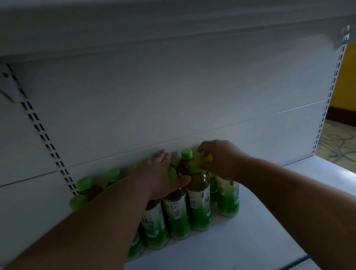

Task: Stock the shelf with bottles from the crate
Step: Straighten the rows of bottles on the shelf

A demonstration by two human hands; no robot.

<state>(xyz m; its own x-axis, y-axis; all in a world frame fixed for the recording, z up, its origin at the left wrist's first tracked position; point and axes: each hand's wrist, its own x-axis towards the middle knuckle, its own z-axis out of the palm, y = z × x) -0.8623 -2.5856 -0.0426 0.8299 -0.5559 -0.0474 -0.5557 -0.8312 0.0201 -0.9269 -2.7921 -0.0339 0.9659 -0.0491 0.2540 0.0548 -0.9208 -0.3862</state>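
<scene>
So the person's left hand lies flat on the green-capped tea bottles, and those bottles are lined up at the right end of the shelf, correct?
Not quite. The head view shows the left hand flat on the green-capped bottles, but they stand toward the left end of the shelf; its right part is bare.

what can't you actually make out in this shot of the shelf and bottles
Head view only:
- The crate: outside the picture, so what is left to stock is unknown.
- Cap under the right hand: fingers cover it; only a yellowish blur shows.
- Bottles beneath the left hand and forearm: tops and labels are hidden, so the count is unclear.
- Labels on the green tea bottles: dim, small print unreadable.
- Front of the shelf: cut off by the bottom edge.
</scene>
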